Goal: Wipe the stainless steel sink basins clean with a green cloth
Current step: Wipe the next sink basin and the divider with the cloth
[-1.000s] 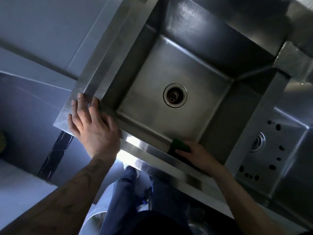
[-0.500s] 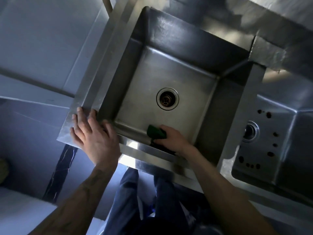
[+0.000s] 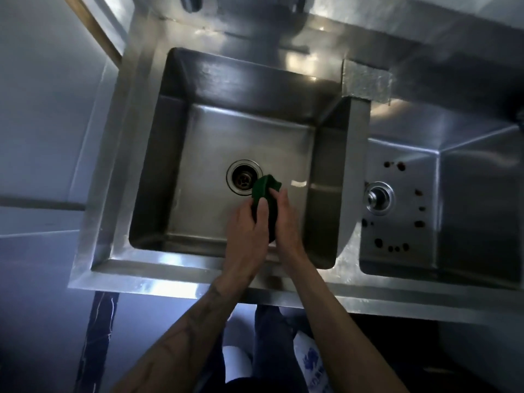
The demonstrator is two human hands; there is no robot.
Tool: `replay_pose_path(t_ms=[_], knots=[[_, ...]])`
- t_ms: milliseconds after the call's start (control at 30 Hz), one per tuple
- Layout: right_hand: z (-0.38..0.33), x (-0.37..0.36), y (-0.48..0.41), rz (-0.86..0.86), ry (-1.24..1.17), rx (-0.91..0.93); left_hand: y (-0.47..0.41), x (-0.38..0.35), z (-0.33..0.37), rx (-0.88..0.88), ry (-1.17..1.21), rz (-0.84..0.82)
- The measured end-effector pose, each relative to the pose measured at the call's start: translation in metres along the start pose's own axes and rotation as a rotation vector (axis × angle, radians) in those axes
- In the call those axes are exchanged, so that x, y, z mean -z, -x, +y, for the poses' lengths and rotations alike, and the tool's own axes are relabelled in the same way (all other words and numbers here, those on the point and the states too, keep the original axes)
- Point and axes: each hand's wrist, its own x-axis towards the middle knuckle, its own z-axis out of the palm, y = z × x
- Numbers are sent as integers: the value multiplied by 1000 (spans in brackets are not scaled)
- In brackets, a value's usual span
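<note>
The left stainless steel basin (image 3: pixel 204 143) fills the middle of the view, with a round drain (image 3: pixel 243 178) in its floor. Both of my hands are over its near right part. The green cloth (image 3: pixel 264 189) is bunched between them, its free end poking out just right of the drain. My left hand (image 3: pixel 246 236) grips it from the left, thumb on top. From the right, my right hand (image 3: pixel 286 222) closes on the same cloth. The right basin (image 3: pixel 479 194) has dark spots (image 3: pixel 392 248) on its left floor and a plugged drain (image 3: pixel 378 197).
A steel divider (image 3: pixel 358 154) separates the two basins. The front rim (image 3: pixel 175 282) runs below my wrists. A grey taped patch (image 3: pixel 365 80) sits at the back ledge. A wooden strip (image 3: pixel 93 29) and pale wall lie to the left. My legs and shoes show under the sink.
My left hand left the sink's front-left corner and joined my right hand on the cloth. The cloth moved from the near wall up toward the drain. The view shifted to look straighter down.
</note>
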Motion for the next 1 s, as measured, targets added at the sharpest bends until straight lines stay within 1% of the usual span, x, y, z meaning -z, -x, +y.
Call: replay_pose_path(t_ms=[67, 133, 200, 233, 267, 333, 400, 467, 533, 600, 667, 733, 800, 867, 933, 1000], knots=[[-4, 10, 5, 44, 2, 34, -10, -7, 5, 64, -12, -24], [-10, 24, 11, 25, -38, 19, -21, -14, 7, 151, -27, -46], [-14, 45, 18, 7, 14, 53, -31, -25, 3, 248, -54, -73], [-15, 58, 20, 45, 71, 102, -38, -33, 0, 269, -51, -83], [-15, 72, 20, 122, 149, 174, -42, -40, 0, 296, -71, -101], [-8, 103, 15, 329, 298, 343, -52, -61, -5, 324, -112, -125], [4, 132, -1, 505, 410, 432, -60, -82, -11, 344, -152, -162], [19, 153, -19, 583, 533, 415, -67, -102, -19, 344, -175, -190], [37, 163, -34, 563, 618, 349, -73, -121, -29, 376, -187, -236], [49, 164, -39, 528, 641, 299, -80, -140, -40, 434, -174, -293], [53, 163, -40, 536, 639, 293, -90, -157, -60, 511, -114, -283], [54, 164, -41, 573, 671, 301, -104, -175, -90, 584, -143, -260], [55, 162, -42, 594, 696, 293, -105, -181, -93, 592, -154, -238], [55, 160, -42, 608, 703, 276, -95, -175, -72, 564, -129, -267], [54, 159, -42, 611, 700, 282, -85, -168, -53, 529, -49, -296], [52, 159, -41, 612, 697, 277, -63, -154, -22, 478, -13, -331]])
